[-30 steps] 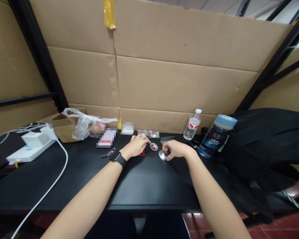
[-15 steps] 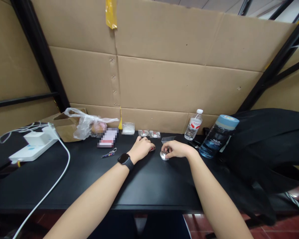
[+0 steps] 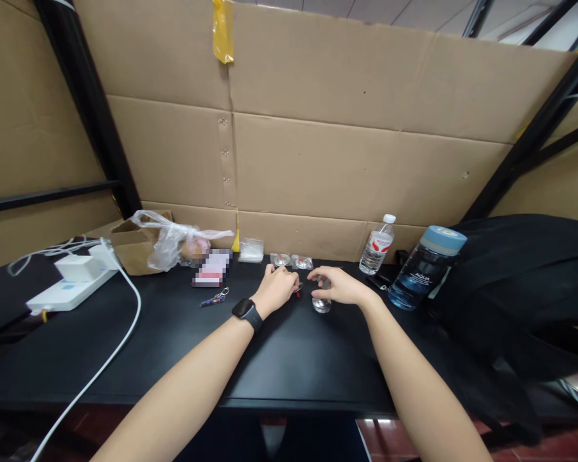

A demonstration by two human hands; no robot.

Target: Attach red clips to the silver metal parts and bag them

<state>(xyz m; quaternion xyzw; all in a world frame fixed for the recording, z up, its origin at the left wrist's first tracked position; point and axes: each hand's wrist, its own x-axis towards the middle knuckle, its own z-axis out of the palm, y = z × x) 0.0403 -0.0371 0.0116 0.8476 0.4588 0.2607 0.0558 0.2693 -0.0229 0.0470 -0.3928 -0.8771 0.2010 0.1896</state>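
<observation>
My left hand, with a black watch on its wrist, is closed over the black table. At its fingertips is a small piece with red on it, mostly hidden by the fingers. My right hand hovers with thumb and fingers apart around a shiny silver disc. The disc lies on the table just under the thumb; whether the thumb touches it is unclear. Behind my left hand lie two clear packets with round silver pieces and red marks, a left packet and a right packet.
A water bottle, a blue-lidded bottle and a black bag stand to the right. On the left are a keychain, a plastic bag, a power strip and its white cable. Cardboard walls the back.
My right fingers have spread and let go of the silver disc, which now lies flatter on the table. My left hand stays nearly in place. The whole view has shifted slightly.
</observation>
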